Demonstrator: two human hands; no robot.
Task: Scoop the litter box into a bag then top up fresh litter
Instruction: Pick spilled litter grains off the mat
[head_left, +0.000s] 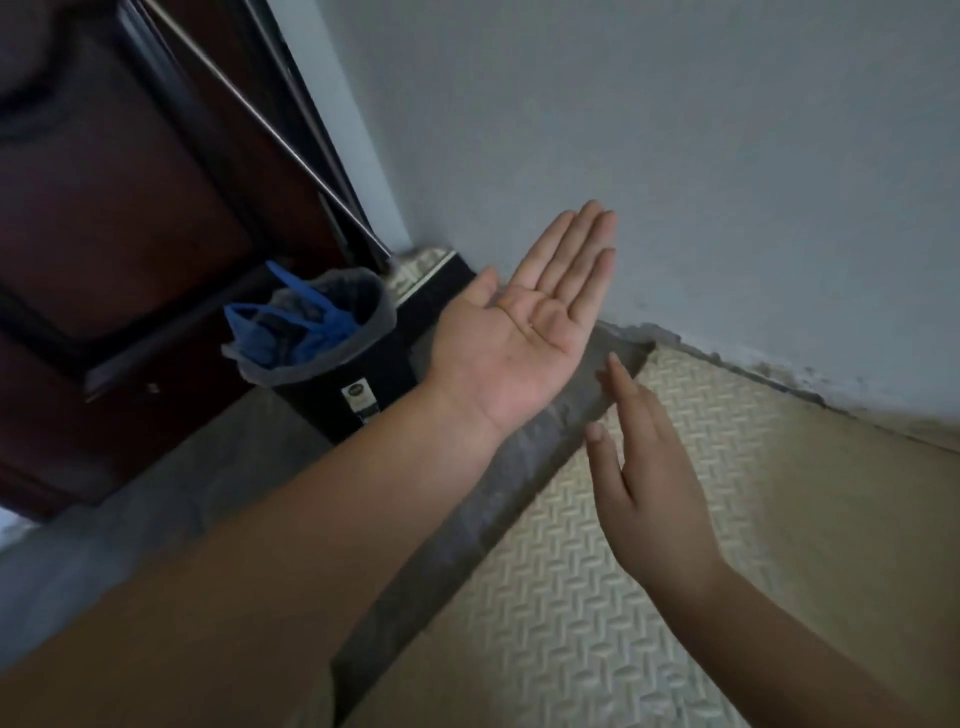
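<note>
Pale grey wall (675, 156) fills the upper right, meeting a cream embossed floor mat (597, 571) along a scuffed, dirty seam that runs toward 4 o'clock; a dark wooden door (104, 208) takes the 10 o'clock corner, with a metal pole (270, 135) leaning across it. Next in size are the two bare forearms reaching in from 6 and 7 o'clock. The left hand (524, 332) lies flat, palm up, fingers straight and together, holding nothing; the right hand (649, 483), at 4 o'clock from it and apart from it, is also spread flat and empty, edge-on to the camera. At 9 o'clock from the left palm stands a small black waste bin (358, 384) lined with a grey bag (363, 306), and inside it sits a crumpled blue plastic bag (296, 327) with its handles poking up, contents hidden. No litter box, scoop or sack of fresh litter shows anywhere in view, so the task's own things lie out of frame. Judging by the kind of thing it is, the blue bag would be light, limp and slippery, best pinched by its handles, while a filled litter tray would be heavy and prone to spill, wanting both hands on opposite rims.
</note>
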